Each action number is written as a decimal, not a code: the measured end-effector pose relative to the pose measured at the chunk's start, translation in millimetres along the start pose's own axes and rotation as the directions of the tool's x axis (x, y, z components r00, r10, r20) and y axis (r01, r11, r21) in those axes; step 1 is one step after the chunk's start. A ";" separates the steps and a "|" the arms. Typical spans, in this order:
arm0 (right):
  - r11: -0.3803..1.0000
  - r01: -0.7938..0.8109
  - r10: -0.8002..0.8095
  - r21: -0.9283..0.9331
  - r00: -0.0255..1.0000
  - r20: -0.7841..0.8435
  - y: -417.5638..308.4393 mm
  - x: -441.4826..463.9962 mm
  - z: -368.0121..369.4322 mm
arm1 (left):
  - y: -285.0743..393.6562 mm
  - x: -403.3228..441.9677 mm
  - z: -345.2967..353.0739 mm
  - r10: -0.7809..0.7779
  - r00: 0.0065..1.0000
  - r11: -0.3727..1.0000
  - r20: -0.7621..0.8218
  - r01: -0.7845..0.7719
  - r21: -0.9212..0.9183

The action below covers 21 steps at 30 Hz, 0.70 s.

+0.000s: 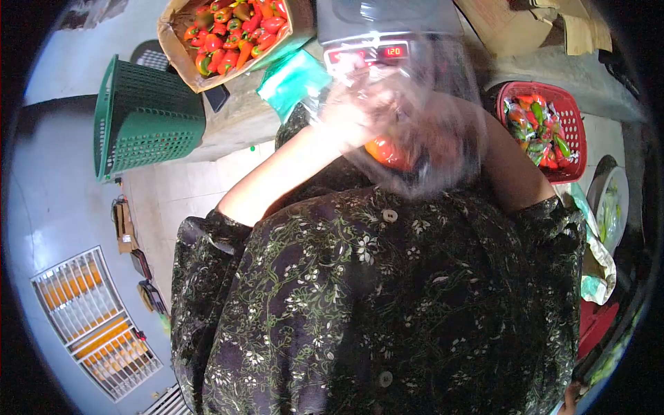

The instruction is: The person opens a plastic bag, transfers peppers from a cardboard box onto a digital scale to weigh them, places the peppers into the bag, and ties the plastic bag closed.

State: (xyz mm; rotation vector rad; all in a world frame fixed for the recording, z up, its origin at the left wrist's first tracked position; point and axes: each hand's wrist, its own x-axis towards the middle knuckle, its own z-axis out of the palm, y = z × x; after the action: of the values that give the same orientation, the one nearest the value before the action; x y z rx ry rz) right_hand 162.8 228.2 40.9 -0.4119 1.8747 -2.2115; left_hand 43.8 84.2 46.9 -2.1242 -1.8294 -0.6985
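Observation:
A clear plastic bag point(423, 176) with red peppers point(389, 153) in its bottom hangs in front of my chest, smeared by motion. My left hand point(366, 104) is closed on the gathered upper part of the bag, its fingers blurred. Behind and beside the plastic, my right hand point(439, 128) is dark and blurred, so its fingers cannot be made out. Just beyond both hands stands a digital scale point(387, 17) with a lit red display point(393, 52) that reads 1.20. A green plastic packet point(294, 84) lies to the left of the hands.
An open cardboard box point(178, 63) of red peppers stands at the back left, near a phone point(217, 98) and a green basket point(149, 124). On the right are a red basket point(577, 131) with bagged peppers and a round white tray point(621, 207). Cardboard point(508, 28) lies at the back right.

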 end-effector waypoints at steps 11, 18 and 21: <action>0.990 0.139 -0.139 0.004 0.989 -0.060 57.8 32.2 -7.2 | -3.7 44.8 -23.7 -0.506 0.677 0.314 0.534 0.721 -0.618; 0.620 0.046 -0.372 -0.784 0.896 -0.242 21.4 11.4 -10.7 | -17.0 -2.8 8.4 -0.240 0.852 -0.089 0.466 0.459 -0.884; 0.426 -0.319 -0.410 -0.847 0.766 -0.495 3.8 18.3 -8.3 | -13.4 -12.8 2.2 -0.250 0.835 0.005 0.491 0.508 -0.861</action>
State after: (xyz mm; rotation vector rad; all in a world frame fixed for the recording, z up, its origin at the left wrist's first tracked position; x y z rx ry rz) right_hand 142.7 229.1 37.3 0.2670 3.4336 -1.0768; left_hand 30.0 76.7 37.0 -2.2058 -2.4312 -2.6536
